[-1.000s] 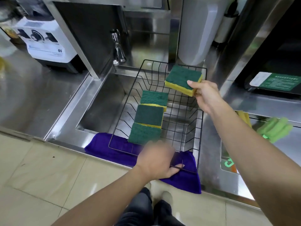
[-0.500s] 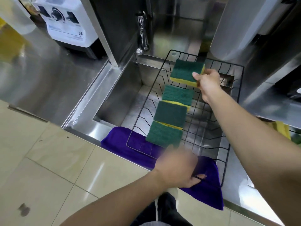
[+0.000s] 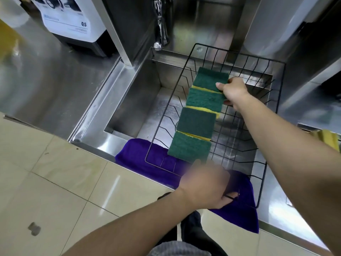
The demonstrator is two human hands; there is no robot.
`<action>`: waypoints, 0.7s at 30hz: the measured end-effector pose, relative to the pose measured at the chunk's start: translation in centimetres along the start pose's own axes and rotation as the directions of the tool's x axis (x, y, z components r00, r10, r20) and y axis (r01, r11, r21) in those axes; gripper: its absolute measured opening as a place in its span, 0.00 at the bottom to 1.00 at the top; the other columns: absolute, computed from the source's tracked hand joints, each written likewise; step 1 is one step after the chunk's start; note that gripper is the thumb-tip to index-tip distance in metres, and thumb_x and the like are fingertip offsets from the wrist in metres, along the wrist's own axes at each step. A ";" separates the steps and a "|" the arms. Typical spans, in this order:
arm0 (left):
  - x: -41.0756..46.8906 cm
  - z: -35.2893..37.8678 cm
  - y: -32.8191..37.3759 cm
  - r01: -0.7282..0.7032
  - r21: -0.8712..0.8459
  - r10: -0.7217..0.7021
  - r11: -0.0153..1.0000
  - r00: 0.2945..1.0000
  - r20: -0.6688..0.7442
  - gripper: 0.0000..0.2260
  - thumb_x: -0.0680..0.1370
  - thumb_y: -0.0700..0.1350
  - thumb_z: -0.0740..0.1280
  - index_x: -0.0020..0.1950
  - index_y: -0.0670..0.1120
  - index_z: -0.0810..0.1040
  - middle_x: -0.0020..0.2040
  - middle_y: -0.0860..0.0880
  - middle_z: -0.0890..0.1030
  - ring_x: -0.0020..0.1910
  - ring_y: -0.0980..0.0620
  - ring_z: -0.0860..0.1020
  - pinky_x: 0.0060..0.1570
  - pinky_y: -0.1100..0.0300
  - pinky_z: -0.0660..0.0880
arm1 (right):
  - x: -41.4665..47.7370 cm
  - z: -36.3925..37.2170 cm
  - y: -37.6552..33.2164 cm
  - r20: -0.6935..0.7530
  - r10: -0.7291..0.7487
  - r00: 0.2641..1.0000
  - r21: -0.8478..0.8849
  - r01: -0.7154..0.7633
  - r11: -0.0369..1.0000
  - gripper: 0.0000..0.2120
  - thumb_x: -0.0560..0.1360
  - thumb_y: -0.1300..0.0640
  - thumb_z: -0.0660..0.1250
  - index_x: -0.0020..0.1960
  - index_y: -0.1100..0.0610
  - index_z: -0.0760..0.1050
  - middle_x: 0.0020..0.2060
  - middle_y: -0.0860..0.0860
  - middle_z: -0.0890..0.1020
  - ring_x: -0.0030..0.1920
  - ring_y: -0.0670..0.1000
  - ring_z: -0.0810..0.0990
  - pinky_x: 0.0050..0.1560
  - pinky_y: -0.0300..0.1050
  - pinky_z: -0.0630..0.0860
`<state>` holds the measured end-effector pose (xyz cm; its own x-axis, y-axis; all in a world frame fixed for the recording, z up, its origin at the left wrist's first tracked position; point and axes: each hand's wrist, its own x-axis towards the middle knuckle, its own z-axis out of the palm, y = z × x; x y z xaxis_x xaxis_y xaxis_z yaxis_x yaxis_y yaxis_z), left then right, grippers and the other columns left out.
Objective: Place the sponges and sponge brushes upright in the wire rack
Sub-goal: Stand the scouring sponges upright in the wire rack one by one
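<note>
A black wire rack (image 3: 275, 93) sits over the steel sink. Three green-and-yellow sponges stand in a row in its slots: the nearest sponge (image 3: 189, 147), the middle sponge (image 3: 196, 121) and the third sponge (image 3: 204, 99). My right hand (image 3: 233, 90) grips a fourth sponge (image 3: 210, 78) by its right edge, held at the far end of the row, just behind the third one. My left hand (image 3: 204, 185) is blurred and closed on the rack's front rim wire.
A purple cloth (image 3: 136, 157) lies under the rack's front edge on the sink rim. A faucet (image 3: 161, 34) stands behind the sink (image 3: 129, 111). A white machine (image 3: 70, 21) sits far left. More yellow sponges (image 3: 328, 138) lie at the right edge.
My right hand has brought the fourth sponge down and left, from above the rack's back to the far end of the row. The left hand has stayed on the rack's front rim.
</note>
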<state>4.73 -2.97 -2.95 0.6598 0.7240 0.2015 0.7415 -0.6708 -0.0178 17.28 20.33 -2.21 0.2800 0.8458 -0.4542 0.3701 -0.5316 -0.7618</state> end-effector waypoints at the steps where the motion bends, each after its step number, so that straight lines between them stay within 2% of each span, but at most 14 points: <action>1: 0.0 0.0 0.0 -0.003 0.002 0.003 1.000 1.000 0.001 0.21 0.70 0.65 0.64 0.39 0.47 0.78 0.35 0.51 0.80 0.35 0.50 0.76 0.34 0.58 0.72 | -0.1 0.0 0.1 0.011 0.005 1.000 -0.004 -0.005 1.000 0.21 0.73 0.51 0.68 0.60 0.62 0.71 0.57 0.59 0.79 0.56 0.61 0.78 0.57 0.58 0.78; 5: 0.0 0.1 0.0 -0.004 0.003 0.004 1.000 1.000 0.003 0.20 0.70 0.65 0.64 0.39 0.47 0.78 0.35 0.51 0.79 0.35 0.50 0.76 0.34 0.58 0.72 | -0.2 -0.1 0.4 0.041 -0.021 0.999 -0.015 0.022 1.000 0.20 0.72 0.50 0.68 0.60 0.59 0.72 0.58 0.58 0.79 0.57 0.61 0.79 0.59 0.60 0.76; 7: 0.0 0.1 0.0 -0.001 -0.005 0.001 1.000 1.000 0.004 0.20 0.70 0.65 0.64 0.38 0.47 0.77 0.34 0.51 0.79 0.35 0.50 0.76 0.34 0.58 0.72 | -0.9 -0.4 0.2 0.080 -0.055 0.995 -0.089 0.062 0.994 0.18 0.75 0.50 0.65 0.61 0.59 0.72 0.58 0.58 0.79 0.58 0.60 0.78 0.60 0.58 0.76; 11: 0.1 0.0 0.0 0.002 -0.004 -0.002 1.000 1.000 0.008 0.20 0.70 0.65 0.64 0.38 0.47 0.77 0.34 0.51 0.79 0.35 0.50 0.76 0.35 0.58 0.72 | -2.2 -1.0 0.2 0.182 -0.034 0.983 -0.174 0.066 0.982 0.21 0.77 0.47 0.61 0.64 0.60 0.70 0.57 0.55 0.76 0.56 0.57 0.75 0.52 0.52 0.75; 14: 0.2 -0.1 0.0 0.000 -0.007 0.001 1.000 1.000 0.018 0.20 0.70 0.65 0.65 0.38 0.47 0.78 0.34 0.51 0.79 0.34 0.50 0.76 0.34 0.58 0.72 | -3.1 -1.3 0.6 0.015 -0.046 0.999 -0.265 0.048 0.963 0.23 0.78 0.48 0.61 0.63 0.64 0.68 0.63 0.62 0.73 0.58 0.62 0.76 0.56 0.52 0.74; 15: 0.2 -0.1 0.0 -0.005 -0.007 0.005 1.000 1.000 0.019 0.20 0.70 0.65 0.65 0.38 0.47 0.78 0.34 0.51 0.79 0.34 0.49 0.76 0.34 0.58 0.71 | -3.5 -1.3 0.6 -0.019 -0.062 0.998 -0.258 0.055 0.965 0.21 0.78 0.49 0.61 0.62 0.64 0.69 0.59 0.63 0.76 0.53 0.62 0.78 0.53 0.51 0.75; 16: 0.3 -0.2 0.0 -0.010 -0.009 0.010 1.000 1.000 0.021 0.20 0.69 0.65 0.65 0.38 0.47 0.78 0.34 0.51 0.79 0.34 0.49 0.76 0.34 0.58 0.71 | -3.8 -1.2 0.6 0.002 -0.050 0.999 -0.189 0.049 0.981 0.18 0.78 0.51 0.62 0.61 0.64 0.69 0.50 0.62 0.78 0.44 0.61 0.80 0.48 0.51 0.77; 17: 0.3 -0.2 0.0 -0.014 -0.011 0.014 1.000 1.000 0.024 0.20 0.69 0.64 0.65 0.37 0.47 0.78 0.33 0.50 0.79 0.33 0.49 0.76 0.34 0.58 0.71 | -4.3 -1.0 0.6 0.062 -0.021 0.998 -0.090 0.027 0.996 0.15 0.77 0.54 0.62 0.60 0.62 0.68 0.41 0.59 0.77 0.35 0.57 0.78 0.41 0.51 0.78; 18: 0.3 -0.2 -0.1 -0.017 -0.014 0.018 1.000 0.999 0.029 0.20 0.69 0.64 0.66 0.37 0.47 0.78 0.33 0.50 0.79 0.33 0.49 0.76 0.33 0.58 0.71 | -4.6 -0.8 0.6 0.112 -0.003 0.994 -0.026 0.006 1.000 0.13 0.77 0.56 0.63 0.58 0.60 0.67 0.36 0.55 0.74 0.30 0.53 0.75 0.36 0.49 0.78; 19: 0.3 -0.3 -0.1 -0.020 -0.018 0.021 1.000 0.999 0.037 0.20 0.69 0.65 0.66 0.37 0.47 0.78 0.33 0.50 0.79 0.33 0.49 0.76 0.33 0.58 0.71 | -4.8 -0.6 0.7 0.130 -0.005 0.992 -0.012 0.006 1.000 0.11 0.77 0.59 0.63 0.58 0.59 0.67 0.35 0.53 0.73 0.28 0.51 0.73 0.35 0.48 0.79; 21: 0.3 -0.4 -0.1 -0.017 -0.021 0.018 1.000 0.998 0.056 0.20 0.69 0.65 0.66 0.37 0.47 0.78 0.33 0.50 0.79 0.33 0.49 0.76 0.33 0.57 0.72 | -5.3 -0.5 0.7 0.139 -0.039 0.990 -0.029 0.043 0.999 0.13 0.77 0.62 0.63 0.61 0.60 0.68 0.42 0.51 0.75 0.31 0.52 0.75 0.40 0.51 0.81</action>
<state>4.82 -2.74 -2.51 0.6791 0.7195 0.1455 0.7273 -0.6863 -0.0010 16.52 15.46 -0.12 0.1394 0.8638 -0.4841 0.4073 -0.4956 -0.7671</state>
